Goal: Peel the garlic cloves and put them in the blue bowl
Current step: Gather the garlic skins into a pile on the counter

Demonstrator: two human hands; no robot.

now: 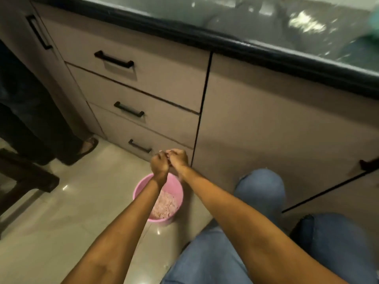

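Left hand [159, 163] and right hand [178, 158] meet, fingers curled, pinching a small pale garlic clove [168, 152], mostly hidden; pink bucket [139, 189] of papery peelings at six o'clock below.

A small bucket [141, 189] stands on the floor [61, 222] with garlic peels [165, 204] in it. Both hands meet above its far rim, the left hand [160, 163] touching the right hand [178, 157]. Behind them rises a stack of drawers [143, 93] under the countertop [246, 23]. The person's knees [260, 187] lie right of the bucket.
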